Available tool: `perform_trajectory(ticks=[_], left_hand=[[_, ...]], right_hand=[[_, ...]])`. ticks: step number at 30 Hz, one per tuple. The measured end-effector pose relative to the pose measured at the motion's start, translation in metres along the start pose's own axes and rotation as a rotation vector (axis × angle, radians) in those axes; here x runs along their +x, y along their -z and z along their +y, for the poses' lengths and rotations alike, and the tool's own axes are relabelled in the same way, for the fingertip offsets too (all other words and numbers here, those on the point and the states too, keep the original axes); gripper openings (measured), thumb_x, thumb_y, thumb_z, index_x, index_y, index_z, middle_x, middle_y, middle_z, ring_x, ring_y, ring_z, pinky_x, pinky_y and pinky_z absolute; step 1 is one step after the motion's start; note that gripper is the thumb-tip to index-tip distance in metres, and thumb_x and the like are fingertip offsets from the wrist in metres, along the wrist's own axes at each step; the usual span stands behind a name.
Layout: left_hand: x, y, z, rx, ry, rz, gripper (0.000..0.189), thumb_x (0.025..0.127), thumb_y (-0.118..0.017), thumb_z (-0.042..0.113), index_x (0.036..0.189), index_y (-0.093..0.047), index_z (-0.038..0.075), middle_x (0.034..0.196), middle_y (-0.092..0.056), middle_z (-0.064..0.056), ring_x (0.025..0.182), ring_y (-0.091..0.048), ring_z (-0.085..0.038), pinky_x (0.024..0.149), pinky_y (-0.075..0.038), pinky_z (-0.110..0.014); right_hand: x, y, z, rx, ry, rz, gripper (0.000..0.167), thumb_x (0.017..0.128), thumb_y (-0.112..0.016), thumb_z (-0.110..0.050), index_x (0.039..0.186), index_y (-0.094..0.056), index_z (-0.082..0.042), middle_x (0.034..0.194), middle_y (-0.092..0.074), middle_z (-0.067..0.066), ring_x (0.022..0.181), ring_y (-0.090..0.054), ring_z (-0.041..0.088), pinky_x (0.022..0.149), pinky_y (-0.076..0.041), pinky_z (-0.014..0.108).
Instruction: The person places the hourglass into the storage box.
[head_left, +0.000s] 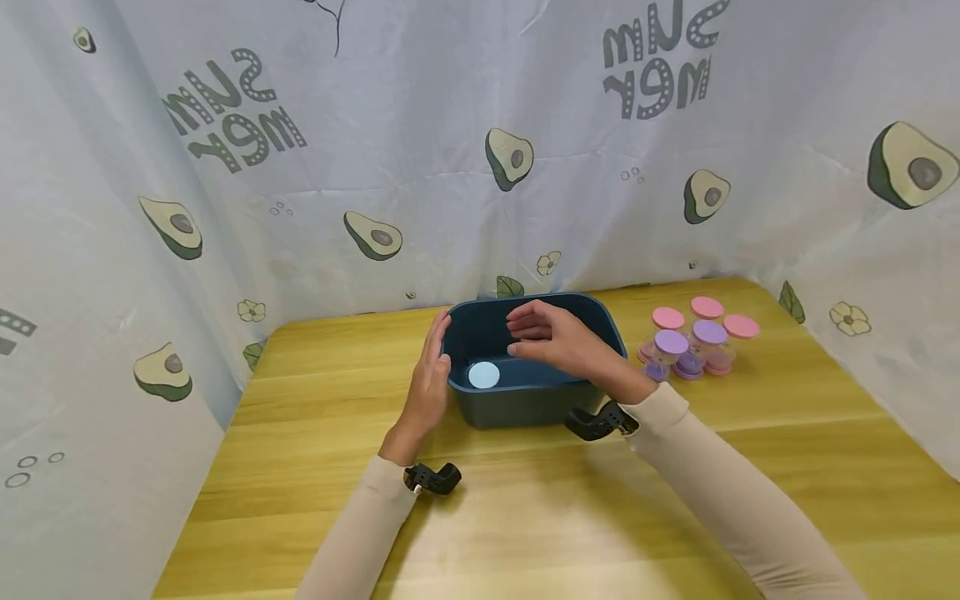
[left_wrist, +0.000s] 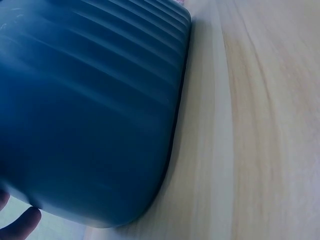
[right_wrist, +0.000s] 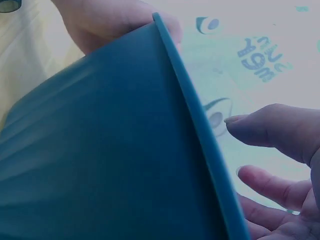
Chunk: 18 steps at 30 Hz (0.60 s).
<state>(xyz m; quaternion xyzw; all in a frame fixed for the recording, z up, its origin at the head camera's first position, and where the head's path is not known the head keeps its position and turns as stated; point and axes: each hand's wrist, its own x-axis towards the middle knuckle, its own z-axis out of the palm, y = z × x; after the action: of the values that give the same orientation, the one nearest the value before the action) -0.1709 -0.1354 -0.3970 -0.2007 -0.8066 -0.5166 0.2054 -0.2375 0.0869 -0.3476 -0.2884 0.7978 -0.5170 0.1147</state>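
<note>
A dark blue rectangular bin (head_left: 525,408) with a ribbed outer wall (left_wrist: 125,55) stands on the wooden table. Inside it, at the left, shows a round light blue top (head_left: 483,375); whatever lies under it is hidden. My left hand (head_left: 429,387) is at the bin's left end, fingers fairly straight and pointing up along the rim. Over the right part of the bin hangs my right hand (head_left: 558,337), its fingers loosely bent with nothing between them. In the right wrist view, the thumb (right_wrist: 272,127) and fingers of that hand are apart, beyond the bin's rim (right_wrist: 200,130).
To the right of the bin stands a group of small sand timers, some with pink caps (head_left: 707,307) and some with purple caps (head_left: 671,342). Behind the table (head_left: 337,400) hangs a pale curtain (head_left: 435,108) printed with avocados. Each wrist wears a black strap (head_left: 600,421).
</note>
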Motion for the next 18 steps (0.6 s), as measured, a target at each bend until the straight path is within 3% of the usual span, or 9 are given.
perform_trajectory(ticks=[8,18], left_hand=[[0.0,-0.001,-0.003,-0.005,-0.016,0.01,0.053,0.095,-0.027,0.0,0.146,-0.023,-0.013,0.156,-0.018,-0.024,0.143,-0.018,-0.04,0.114,-0.016,-0.056],[-0.001,-0.002,-0.004,0.0,-0.038,0.022,0.053,0.092,-0.028,-0.003,0.144,-0.024,-0.014,0.155,-0.019,-0.026,0.142,-0.019,-0.042,0.113,-0.017,-0.057]], right_hand=[[-0.018,0.012,0.001,0.056,0.007,0.074,0.049,0.087,-0.07,-0.012,0.129,-0.049,0.003,0.129,-0.054,0.024,0.12,-0.054,0.039,0.094,-0.05,0.037],[-0.036,0.023,0.005,0.102,0.007,0.172,0.05,0.089,-0.068,-0.012,0.131,-0.046,0.003,0.132,-0.054,0.018,0.124,-0.051,0.036,0.092,-0.049,0.025]])
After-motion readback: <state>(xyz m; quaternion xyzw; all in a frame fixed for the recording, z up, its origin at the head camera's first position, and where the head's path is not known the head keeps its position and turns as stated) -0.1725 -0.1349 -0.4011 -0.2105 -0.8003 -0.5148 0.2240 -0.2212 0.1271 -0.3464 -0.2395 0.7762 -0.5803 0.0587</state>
